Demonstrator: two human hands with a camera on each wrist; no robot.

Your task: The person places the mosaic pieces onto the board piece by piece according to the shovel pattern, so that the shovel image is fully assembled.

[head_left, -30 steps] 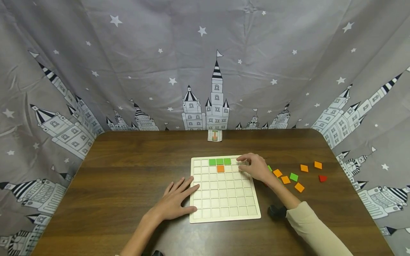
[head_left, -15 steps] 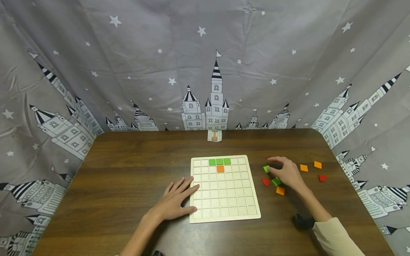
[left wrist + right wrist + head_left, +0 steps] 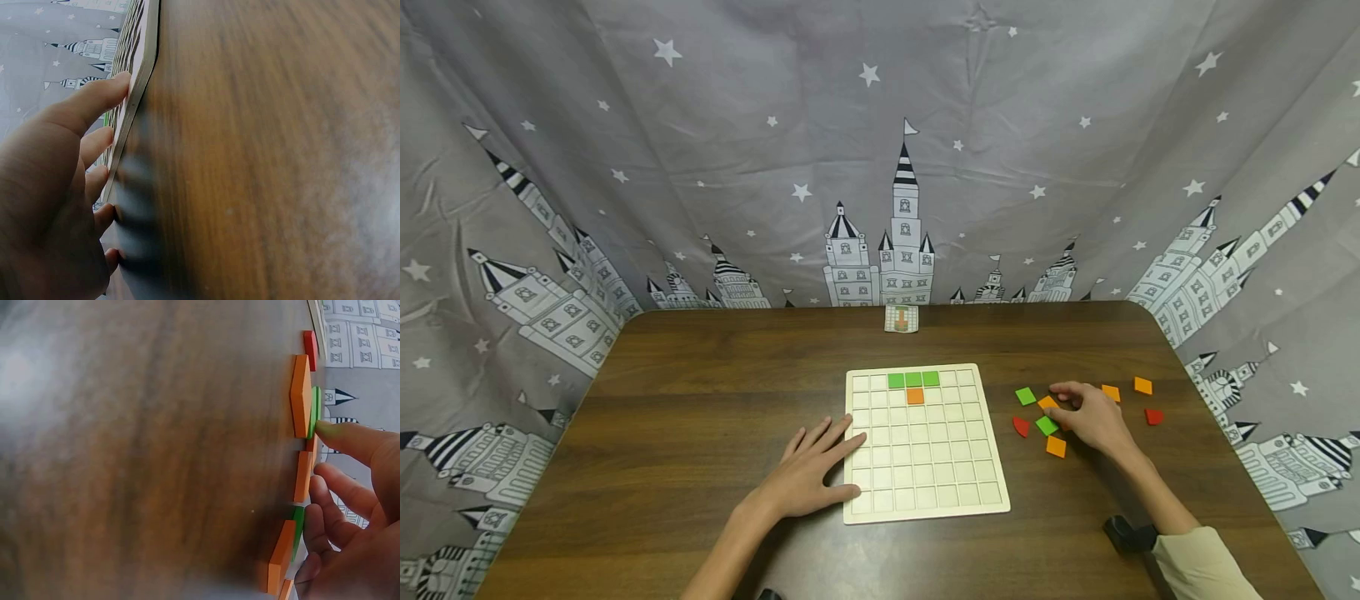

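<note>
A pale square board point(image 3: 940, 509) with a grid of cells lies mid-table. Three green tiles point(image 3: 913, 380) fill part of its top row, with one orange tile point(image 3: 914, 397) below the middle one. My left hand point(image 3: 805, 477) rests spread at the board's left edge, fingertips and thumb on the rim. To the right, my right hand point(image 3: 1096, 418) hovers over loose tiles, thumb and index apart around an orange tile point(image 3: 1047, 402). Close by lie a green tile point(image 3: 1047, 426) and another orange tile point(image 3: 1056, 447); the hand hides others. In the right wrist view the thumb point(image 3: 350, 439) overlaps a green tile point(image 3: 315, 412).
A red piece point(image 3: 1021, 427) and a green tile point(image 3: 1026, 397) lie between board and right hand. Farther right are orange tiles point(image 3: 1142, 386) and a red piece point(image 3: 1154, 417). A small patterned card point(image 3: 901, 318) sits at the table's back edge, before a grey curtain point(image 3: 760, 167).
My right hand has left the board's upper right corner and moved right to the loose tiles, shifting slightly farther right in the last half second. The left hand stays put.
</note>
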